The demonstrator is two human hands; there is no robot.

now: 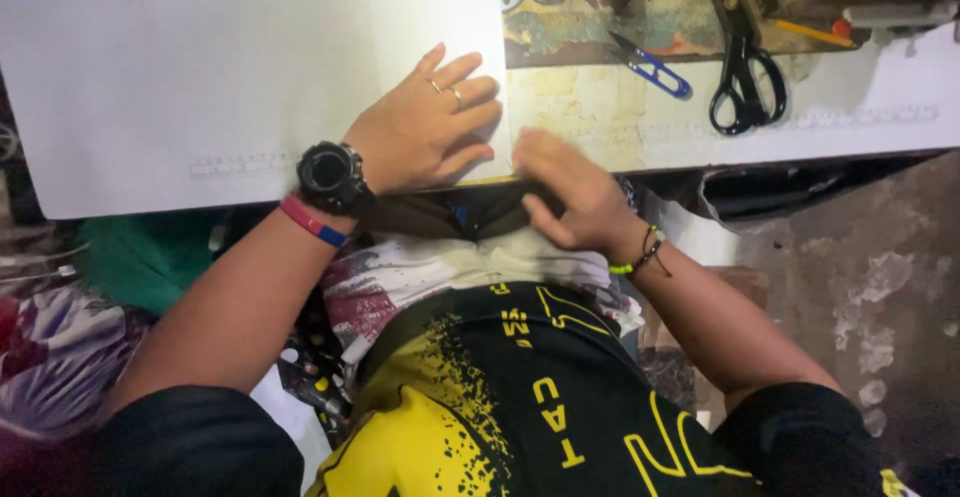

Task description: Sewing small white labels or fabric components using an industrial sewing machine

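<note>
My left hand lies flat, fingers spread a little, on a white sheet of fabric covering the table near its front edge. It wears rings, a black watch and a red-blue band. My right hand is just to its right at the table edge, fingers curled on a dark piece of fabric that hangs between table and lap. Below it a white, red-patterned cloth rests on my lap.
Small blue thread snips and large black scissors lie on the worn tabletop to the right. Green and patterned fabrics pile at the left below the table. Rough floor shows at the right.
</note>
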